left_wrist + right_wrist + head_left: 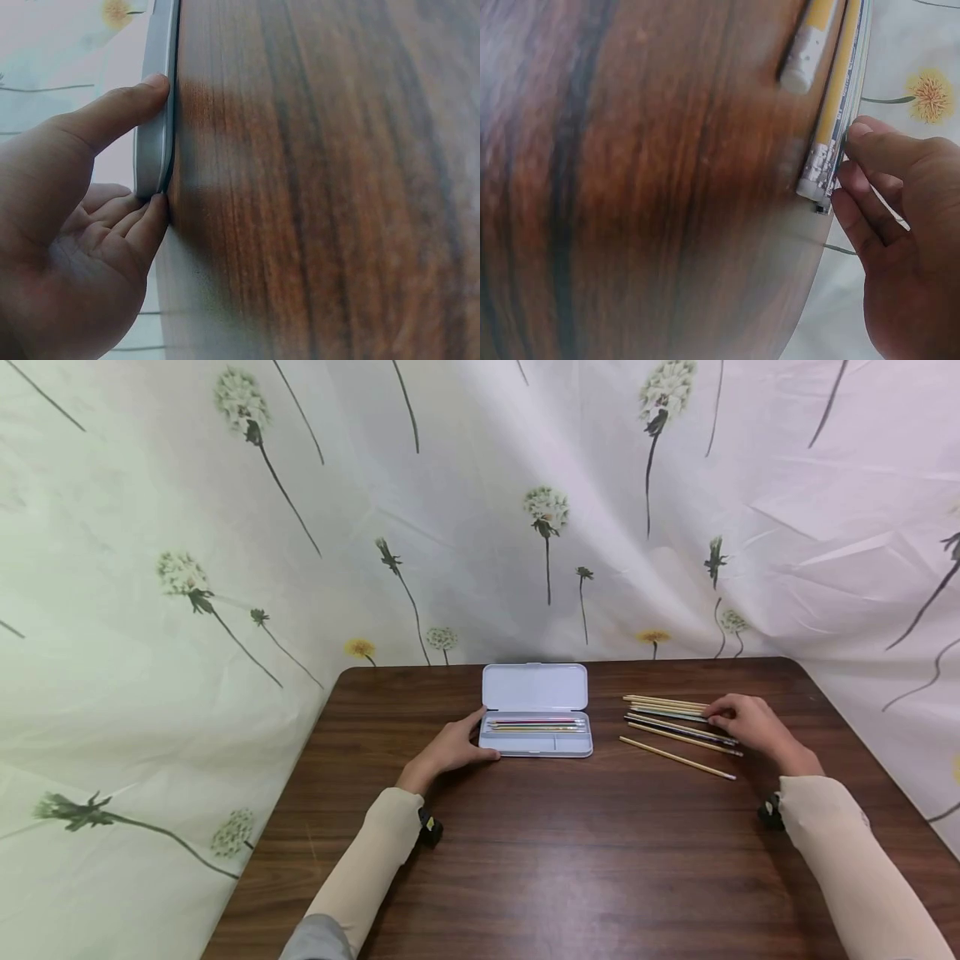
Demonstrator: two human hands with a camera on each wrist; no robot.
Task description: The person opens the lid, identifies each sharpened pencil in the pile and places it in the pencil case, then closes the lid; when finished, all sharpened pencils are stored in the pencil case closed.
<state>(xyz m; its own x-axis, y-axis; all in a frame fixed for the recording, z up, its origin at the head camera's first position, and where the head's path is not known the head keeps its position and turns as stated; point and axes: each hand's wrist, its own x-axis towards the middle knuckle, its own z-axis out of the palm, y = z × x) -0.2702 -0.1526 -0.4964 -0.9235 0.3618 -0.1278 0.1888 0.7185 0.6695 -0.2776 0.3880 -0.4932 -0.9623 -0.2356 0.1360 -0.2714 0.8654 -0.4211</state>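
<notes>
A pale pencil case (573, 749) lies on the table with its lid raised at the back and several pencils (536, 727) in its rear compartment. My left hand (453, 745) holds the case's left end, thumb at the front edge and fingers round the side; in the left wrist view the hand (90, 217) grips the case's grey edge (152, 142). To the right, my right hand (753, 727) pinches the end of a pale green pencil (667, 712) among several loose ones. In the right wrist view, thumb and fingertips meet beside yellow pencils (838, 97) with white erasers.
A single yellow pencil (675, 757) lies nearest the front, apart from the others. More pencils (686, 737) lie between it and my right hand. Behind the brown wooden table (555, 860) hangs a dandelion-patterned cloth (465, 527).
</notes>
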